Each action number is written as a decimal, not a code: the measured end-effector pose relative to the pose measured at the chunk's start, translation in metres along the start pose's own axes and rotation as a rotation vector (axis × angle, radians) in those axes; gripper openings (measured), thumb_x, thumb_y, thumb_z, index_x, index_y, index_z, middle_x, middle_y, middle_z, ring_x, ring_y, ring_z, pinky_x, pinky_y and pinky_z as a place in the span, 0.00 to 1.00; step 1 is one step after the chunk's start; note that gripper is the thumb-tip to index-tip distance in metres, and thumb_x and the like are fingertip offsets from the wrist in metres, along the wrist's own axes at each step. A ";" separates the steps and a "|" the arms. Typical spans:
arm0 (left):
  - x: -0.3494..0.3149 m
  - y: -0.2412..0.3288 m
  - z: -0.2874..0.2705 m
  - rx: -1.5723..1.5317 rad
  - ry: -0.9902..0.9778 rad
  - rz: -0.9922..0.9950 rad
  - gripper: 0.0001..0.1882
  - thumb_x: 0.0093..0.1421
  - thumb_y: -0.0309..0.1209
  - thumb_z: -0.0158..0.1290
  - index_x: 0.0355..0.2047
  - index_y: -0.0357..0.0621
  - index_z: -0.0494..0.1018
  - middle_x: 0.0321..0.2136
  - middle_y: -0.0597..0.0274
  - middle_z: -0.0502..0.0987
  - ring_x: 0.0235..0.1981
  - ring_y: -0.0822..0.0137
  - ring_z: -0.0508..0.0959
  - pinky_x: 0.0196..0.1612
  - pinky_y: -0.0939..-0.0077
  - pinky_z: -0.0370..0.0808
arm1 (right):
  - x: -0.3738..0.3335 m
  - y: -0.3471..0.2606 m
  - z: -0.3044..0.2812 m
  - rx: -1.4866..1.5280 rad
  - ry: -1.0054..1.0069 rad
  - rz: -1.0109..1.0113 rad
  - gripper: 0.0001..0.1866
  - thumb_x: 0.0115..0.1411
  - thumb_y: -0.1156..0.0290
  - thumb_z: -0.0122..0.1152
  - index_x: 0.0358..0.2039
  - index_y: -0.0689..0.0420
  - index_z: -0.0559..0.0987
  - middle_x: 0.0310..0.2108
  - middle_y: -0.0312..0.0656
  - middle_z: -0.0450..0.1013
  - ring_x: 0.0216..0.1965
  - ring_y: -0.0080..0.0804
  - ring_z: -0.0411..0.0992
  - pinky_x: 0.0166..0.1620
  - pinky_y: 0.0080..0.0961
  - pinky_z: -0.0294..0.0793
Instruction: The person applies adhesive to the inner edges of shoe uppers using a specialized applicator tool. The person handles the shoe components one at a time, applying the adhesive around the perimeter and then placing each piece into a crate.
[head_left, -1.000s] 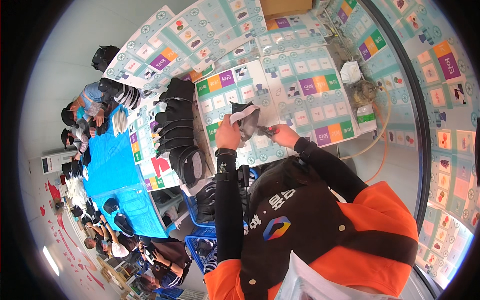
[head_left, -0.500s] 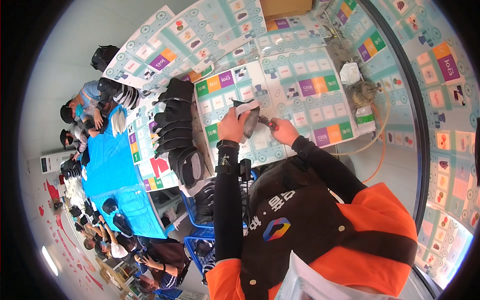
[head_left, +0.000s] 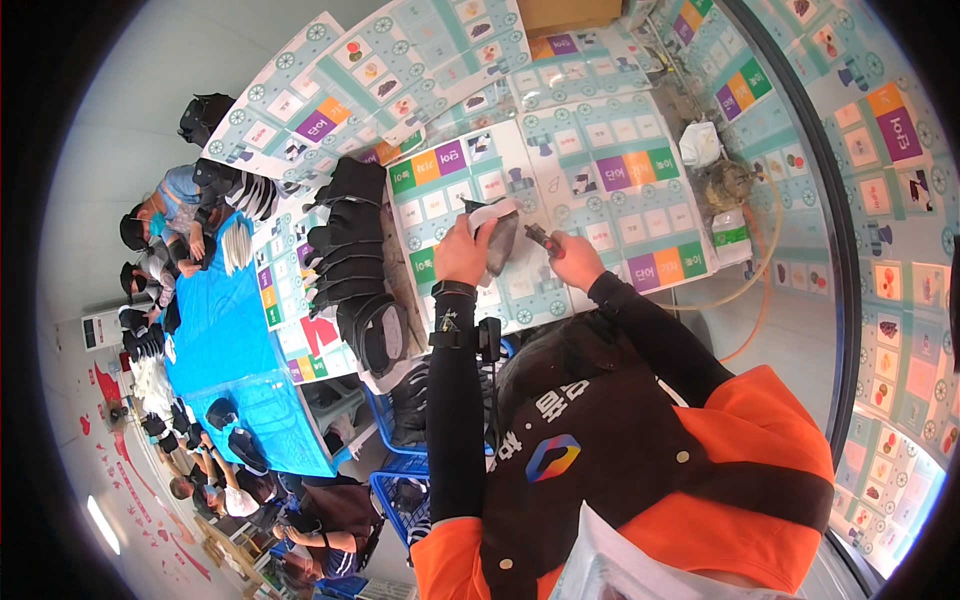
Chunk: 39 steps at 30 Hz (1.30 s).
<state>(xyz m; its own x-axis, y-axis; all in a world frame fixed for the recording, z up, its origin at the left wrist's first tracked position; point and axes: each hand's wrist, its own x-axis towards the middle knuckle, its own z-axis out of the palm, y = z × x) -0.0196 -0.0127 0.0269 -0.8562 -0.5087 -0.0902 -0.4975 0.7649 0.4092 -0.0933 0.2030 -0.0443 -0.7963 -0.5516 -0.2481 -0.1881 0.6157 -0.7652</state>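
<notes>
My left hand (head_left: 462, 252) is closed on a dark grey fabric piece with a white band (head_left: 501, 237), pinching it at the band above the table. To the right, my right hand (head_left: 578, 264) grips a small dark tool with a red handle (head_left: 543, 239). Its dark tip points at the fabric piece, and a small gap lies between them. What kind of tool it is, I cannot make out. Beside my left hand runs a row of black caps (head_left: 348, 250), nested one into another. Both hands are over the printed table sheet (head_left: 525, 285).
Blue crates (head_left: 400, 490) with dark pieces stand below the table edge. To the left, co-workers sit at a blue-covered table (head_left: 225, 330). A white bundle (head_left: 700, 146) and an orange hose (head_left: 765, 310) lie along the right side, near a dark frame bar (head_left: 835, 200).
My right hand has drawn the tool slightly up and away from the fabric piece, and a gap shows there now. My left hand has barely moved.
</notes>
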 end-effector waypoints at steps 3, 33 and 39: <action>0.000 0.000 -0.001 -0.013 0.002 0.000 0.31 0.66 0.59 0.50 0.41 0.39 0.74 0.32 0.43 0.81 0.35 0.41 0.81 0.38 0.49 0.77 | -0.001 -0.001 0.003 0.013 -0.046 0.007 0.09 0.56 0.70 0.57 0.35 0.60 0.79 0.29 0.60 0.76 0.36 0.63 0.75 0.41 0.54 0.72; -0.012 -0.011 0.000 -0.058 0.032 -0.028 0.28 0.66 0.56 0.52 0.47 0.41 0.75 0.37 0.43 0.82 0.38 0.42 0.81 0.39 0.50 0.77 | -0.010 0.012 0.029 0.151 -0.317 -0.014 0.14 0.56 0.67 0.59 0.36 0.65 0.82 0.31 0.59 0.79 0.36 0.56 0.79 0.39 0.44 0.77; -0.052 -0.065 -0.011 0.324 0.050 0.022 0.24 0.69 0.50 0.49 0.44 0.39 0.78 0.32 0.38 0.81 0.35 0.37 0.80 0.37 0.46 0.77 | 0.005 0.041 0.038 0.280 -0.441 -0.087 0.16 0.56 0.71 0.64 0.44 0.63 0.79 0.26 0.40 0.78 0.23 0.28 0.73 0.26 0.31 0.72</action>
<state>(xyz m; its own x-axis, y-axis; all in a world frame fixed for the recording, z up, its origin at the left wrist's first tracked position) 0.0590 -0.0406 0.0151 -0.8634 -0.5032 -0.0366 -0.5041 0.8579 0.0995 -0.0831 0.2042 -0.0999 -0.4554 -0.8157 -0.3569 -0.0339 0.4164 -0.9085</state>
